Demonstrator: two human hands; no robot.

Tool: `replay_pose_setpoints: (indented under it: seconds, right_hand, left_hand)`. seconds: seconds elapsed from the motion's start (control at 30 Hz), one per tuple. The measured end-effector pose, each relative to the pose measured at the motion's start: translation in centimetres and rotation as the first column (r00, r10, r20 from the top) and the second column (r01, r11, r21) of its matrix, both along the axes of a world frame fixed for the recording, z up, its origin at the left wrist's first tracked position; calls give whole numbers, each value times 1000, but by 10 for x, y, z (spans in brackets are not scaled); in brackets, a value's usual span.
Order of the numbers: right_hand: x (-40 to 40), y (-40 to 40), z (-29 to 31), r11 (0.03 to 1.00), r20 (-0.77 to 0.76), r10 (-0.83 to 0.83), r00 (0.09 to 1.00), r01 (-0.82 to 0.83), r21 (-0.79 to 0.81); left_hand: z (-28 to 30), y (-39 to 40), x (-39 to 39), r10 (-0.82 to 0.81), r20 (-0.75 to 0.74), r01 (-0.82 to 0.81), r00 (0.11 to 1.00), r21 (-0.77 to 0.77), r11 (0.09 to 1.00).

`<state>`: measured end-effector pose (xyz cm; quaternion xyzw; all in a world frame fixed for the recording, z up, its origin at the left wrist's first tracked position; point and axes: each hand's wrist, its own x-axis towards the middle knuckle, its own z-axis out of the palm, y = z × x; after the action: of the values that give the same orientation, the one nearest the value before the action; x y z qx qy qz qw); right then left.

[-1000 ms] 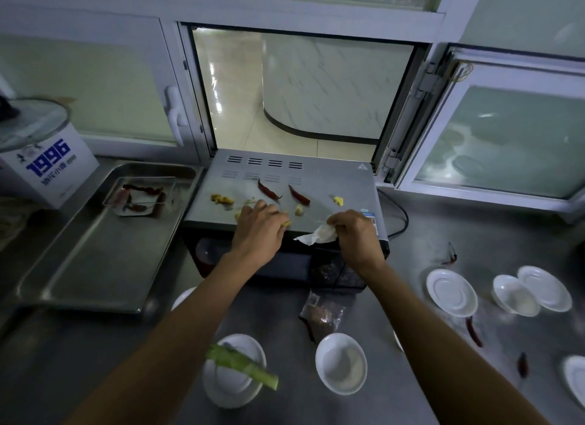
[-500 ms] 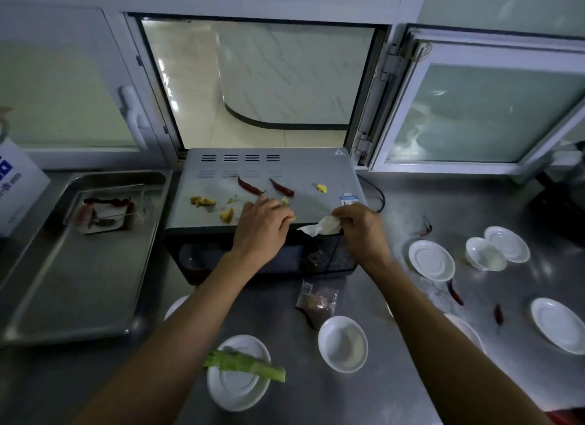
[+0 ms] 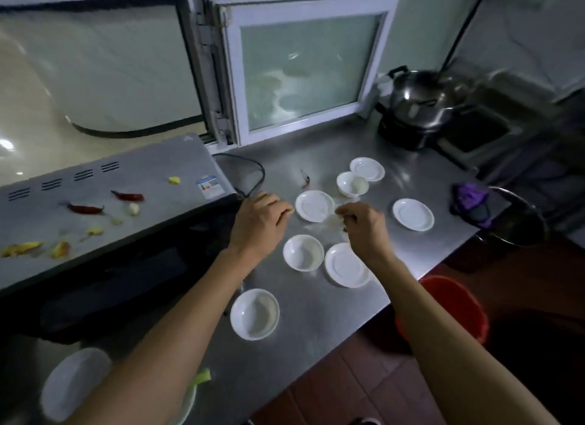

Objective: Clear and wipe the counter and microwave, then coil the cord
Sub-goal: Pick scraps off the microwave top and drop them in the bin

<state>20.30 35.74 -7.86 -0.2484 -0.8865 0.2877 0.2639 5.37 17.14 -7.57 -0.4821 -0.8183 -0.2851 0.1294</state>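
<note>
Fingers (image 3: 278,207) of my left hand (image 3: 258,223), just right of the microwave (image 3: 104,203), pinch a small yellow scrap (image 3: 290,210). Fingers of my right hand (image 3: 361,226), further right of the microwave, curl around a thin crumpled tissue (image 3: 329,223) over the counter (image 3: 316,313). I judge the tissue light, soft and easily torn; hold it bunched. Red chillies (image 3: 85,208) and yellow peelings lie on the microwave top.
</note>
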Motion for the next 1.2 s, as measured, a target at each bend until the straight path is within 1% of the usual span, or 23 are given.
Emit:
replay_pose_setpoints:
  seconds: [0.1,0.2,0.37,0.43,0.57,0.67,0.83,1.0,1.2]
  right_hand:
    - [59,48,-12,997,-31,-65,997,67,38]
    - [117,91,-23,988,-14,-151,988,151,13]
    - [218,159,-49,955,11,-292,956,292,-48]
    - [256,180,-60,944,25,-326,945,326,-56]
    - [322,208,-81,909,100,-396,913,405,-98]
    - [361,223,-96,892,114,-424,898,436,-121]
    - [395,258,-123,823,198,-509,837,541,-171]
    - [398,301,-152,790,273,-539,797,591,-165]
    - [390,341,-182,719,403,-558,726,665,-203]
  left_hand:
    - [-9,62,44,-109,3,109,994,-1,994]
    - [-16,123,92,-184,20,184,983,-18,983]
    - [-28,220,170,-288,64,293,956,-87,952]
    - [-34,253,201,-333,68,339,940,-115,934]
    - [-52,308,255,-403,115,418,908,-170,893]
    - [-66,341,286,-446,160,472,880,-209,856]
    - [-88,394,314,-513,226,558,828,-244,794]
    - [-124,453,316,-571,242,619,785,-270,737]
    - [-182,512,310,-563,379,671,734,-277,688]
